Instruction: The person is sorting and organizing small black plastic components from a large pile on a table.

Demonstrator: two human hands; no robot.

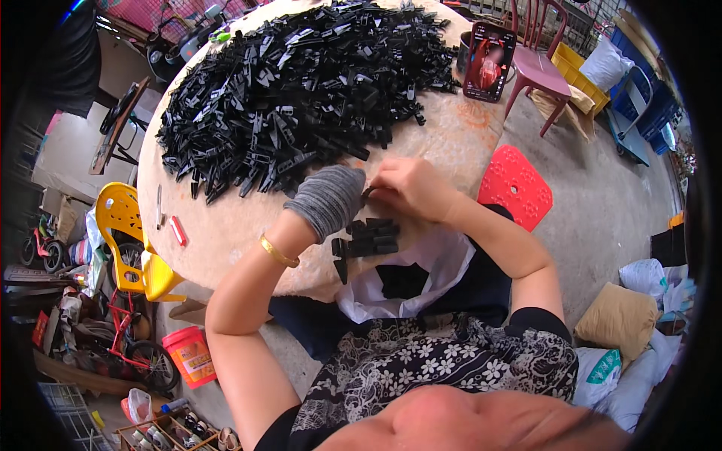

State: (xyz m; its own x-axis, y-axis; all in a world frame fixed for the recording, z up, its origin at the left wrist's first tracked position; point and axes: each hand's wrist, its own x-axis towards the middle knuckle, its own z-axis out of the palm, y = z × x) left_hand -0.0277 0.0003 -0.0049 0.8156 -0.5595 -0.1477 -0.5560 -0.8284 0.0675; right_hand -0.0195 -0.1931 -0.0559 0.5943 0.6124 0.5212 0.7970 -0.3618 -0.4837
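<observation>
While a heap of black clips [293,105] crowds the far part of the cloth-covered table [451,135], bare tabletop runs along its right and near sides, with a small cluster of black pieces [374,239] by the near edge, beside a white bag [361,299]. Between the hands is a small dark piece [367,193], pinched by the right hand [417,186]; the gray-covered left hand [329,199] meets it, its fingers too hidden to tell their closure. Around stand a red stool [515,188] and a yellow chair [120,214] on gray floor [594,203].

Grey ribbed glove [320,210] on the left hand [335,197], gold-coloured bracelet [278,252] behind its fingers, black short sleeve [540,323] farther back, black-and-white floral top [432,364].
</observation>
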